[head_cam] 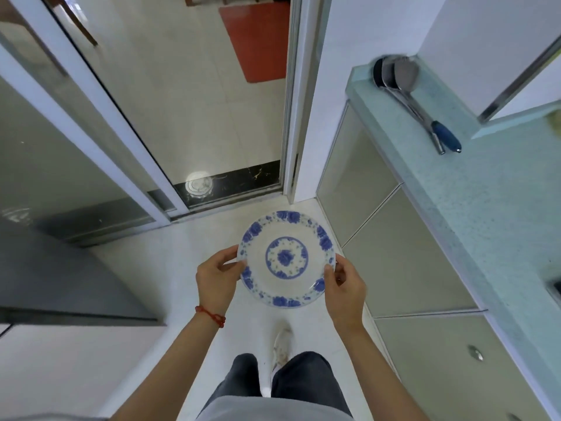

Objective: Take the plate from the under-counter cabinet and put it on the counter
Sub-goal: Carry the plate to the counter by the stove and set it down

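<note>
A white plate (pixel 287 258) with blue flowers on its rim and centre is held level above the floor, in front of me. My left hand (pixel 216 279) grips its left rim and my right hand (pixel 344 287) grips its right rim. The pale green counter (pixel 473 189) runs along the right side, higher than the plate. Below it the grey under-counter cabinet (pixel 406 259) doors all look closed.
Several ladles and a blue-handled spatula (pixel 406 86) lie at the counter's far end. A sliding glass door (pixel 100 123) stands open ahead, with a red mat beyond. A grey appliance (pixel 57 281) stands at my left. My feet are on the white floor tiles.
</note>
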Available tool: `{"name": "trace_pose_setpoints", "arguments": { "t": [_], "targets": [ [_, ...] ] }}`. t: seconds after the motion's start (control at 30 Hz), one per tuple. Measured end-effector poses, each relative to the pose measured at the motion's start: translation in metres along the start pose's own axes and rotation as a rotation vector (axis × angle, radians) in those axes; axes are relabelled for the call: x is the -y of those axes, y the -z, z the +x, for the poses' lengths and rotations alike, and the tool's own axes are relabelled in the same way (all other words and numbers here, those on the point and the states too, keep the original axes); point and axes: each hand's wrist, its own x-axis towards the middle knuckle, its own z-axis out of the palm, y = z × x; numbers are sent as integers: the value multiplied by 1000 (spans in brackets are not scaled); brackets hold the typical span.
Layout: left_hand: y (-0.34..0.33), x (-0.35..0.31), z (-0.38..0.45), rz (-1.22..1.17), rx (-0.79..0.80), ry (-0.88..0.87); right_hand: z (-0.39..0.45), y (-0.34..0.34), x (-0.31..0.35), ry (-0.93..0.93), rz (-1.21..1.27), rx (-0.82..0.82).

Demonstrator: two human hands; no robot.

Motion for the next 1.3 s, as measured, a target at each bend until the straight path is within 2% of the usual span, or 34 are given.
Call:
{"name": "trace_pose_setpoints", "arguments": {
  "t": [0.17,0.33,0.5,0.73,1.03,1.3],
  "targets": [
    [-39,-20,29,-8,44,-21,45,8,-2,-32,-14,-49],
    [-71,-31,56,35,140,-29,63,18,-9,-155,-7,-96],
    [-108,-45,82,99,298,-54,76,29,-7,-207,-33,-263],
    [-165,-78,110,221,600,-218,84,44,0,-323,-8,-509],
    [-229,-89,108,240,829,-170,77,66,-7,-420,-47,-778],
    [-287,-93,88,264,972,-181,76,100,-20,-476,-35,-930]
  ]
}}
